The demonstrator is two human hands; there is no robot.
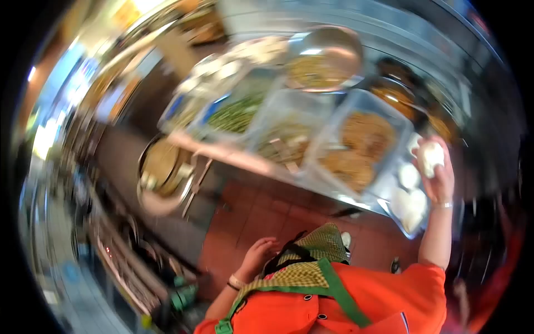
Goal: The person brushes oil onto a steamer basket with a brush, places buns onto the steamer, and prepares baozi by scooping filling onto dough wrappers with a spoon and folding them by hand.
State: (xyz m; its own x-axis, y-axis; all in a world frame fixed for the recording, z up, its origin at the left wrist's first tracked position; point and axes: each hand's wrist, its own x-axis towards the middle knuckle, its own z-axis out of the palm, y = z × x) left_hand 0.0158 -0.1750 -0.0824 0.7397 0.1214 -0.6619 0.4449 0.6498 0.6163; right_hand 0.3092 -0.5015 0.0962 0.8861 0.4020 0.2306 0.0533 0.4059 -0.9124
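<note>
My right hand (438, 181) is raised over the right end of the counter, its fingers wrapped round a white lump of dough (430, 158). Just left of that hand, more smooth white dough lumps (410, 207) sit on a tray. Down by my waist, my left hand (260, 256) is beside the checked green and yellow apron (318, 245). Its fingers reach loosely to the right with nothing seen in them, though blur softens the detail.
A tub of orange-brown filling (356, 150), a tub of mixed pieces (283, 139) and a tub of chopped greens (239, 114) line the metal counter. Behind them stands a steel bowl (322, 61). A round pan (161, 167) is at the left, above red floor tiles (239, 217).
</note>
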